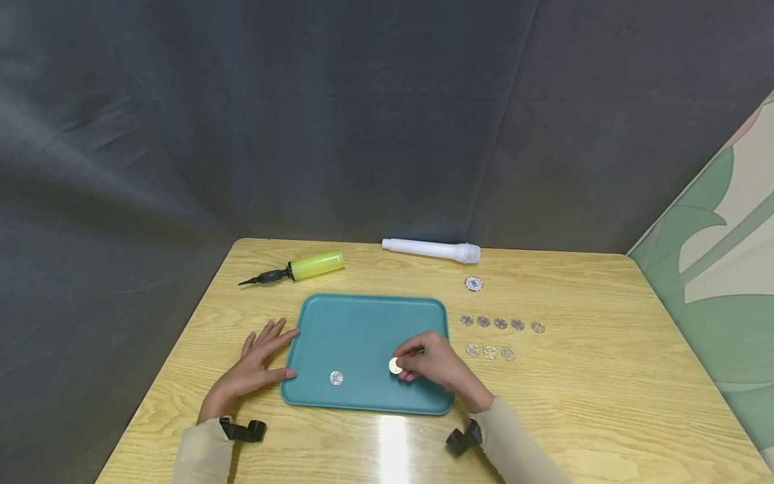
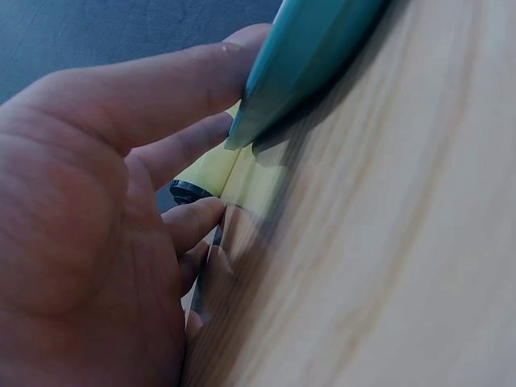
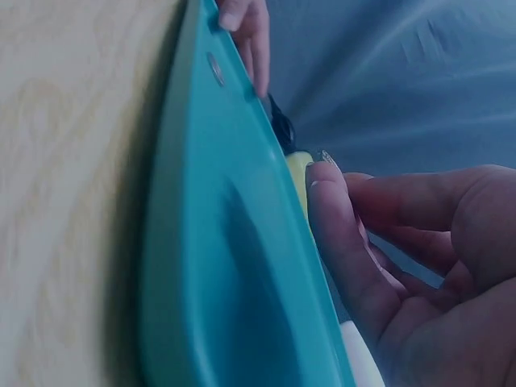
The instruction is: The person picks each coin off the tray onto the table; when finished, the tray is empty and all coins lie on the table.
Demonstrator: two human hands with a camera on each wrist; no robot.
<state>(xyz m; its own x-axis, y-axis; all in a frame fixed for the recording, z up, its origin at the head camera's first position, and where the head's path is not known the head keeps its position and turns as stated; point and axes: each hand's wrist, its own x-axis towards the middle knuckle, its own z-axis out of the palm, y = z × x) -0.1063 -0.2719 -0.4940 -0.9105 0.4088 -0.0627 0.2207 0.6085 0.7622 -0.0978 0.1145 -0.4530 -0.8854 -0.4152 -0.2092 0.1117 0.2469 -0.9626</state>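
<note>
A teal tray [image 1: 369, 323] lies on the wooden table. My right hand [image 1: 432, 363] is above its right part and pinches a shiny coin [image 1: 395, 366] between thumb and fingers; in the right wrist view only the edge of that coin [image 3: 326, 158] shows at the fingertips. One more coin [image 1: 336, 378] lies flat in the tray at the lower left. My left hand [image 1: 256, 363] rests at the tray's left rim, fingers spread and fairly straight, with the thumb and a fingertip touching the rim.
Right of the tray lie an upper row of several coins [image 1: 500, 323] and a lower row of three coins [image 1: 490, 353]. A poker chip [image 1: 474, 284] sits above them. Behind the tray are a yellow hand pump [image 1: 316, 265] and a white microphone-shaped stick [image 1: 431, 249].
</note>
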